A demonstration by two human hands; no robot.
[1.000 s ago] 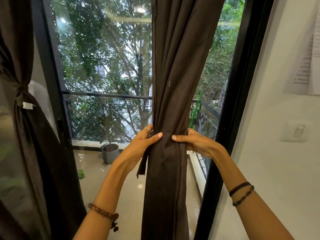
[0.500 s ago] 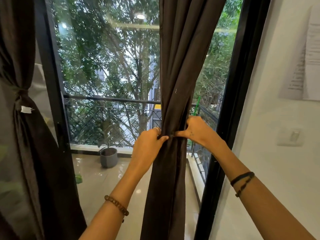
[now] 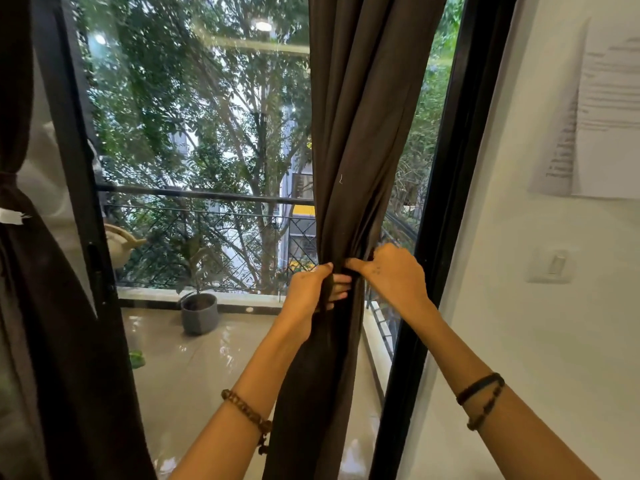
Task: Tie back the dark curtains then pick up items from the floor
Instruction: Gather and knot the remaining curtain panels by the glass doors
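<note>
Head view is showing me a glass door with a black door frame [image 3: 446, 216], and past it a glossy balcony floor [image 3: 214, 368] is reflecting light, with a grey plant pot [image 3: 200, 313] sitting near the railing [image 3: 207, 195] at the far edge. A white wall [image 3: 519, 341] is closing off the right side, carrying a light switch [image 3: 550, 266] and pinned papers [image 3: 602, 109]. I am watching the dark curtain [image 3: 360, 116] hanging gathered in the middle, just left of the frame. My left hand [image 3: 311, 289] is gripping a strip of its fabric, fingers curled round it; my right hand [image 3: 391, 275] is pinching the bunched folds beside it. On the far left, the other curtain [image 3: 20, 306] is already hanging cinched. Between the two curtains the glass is standing uncovered.
</note>
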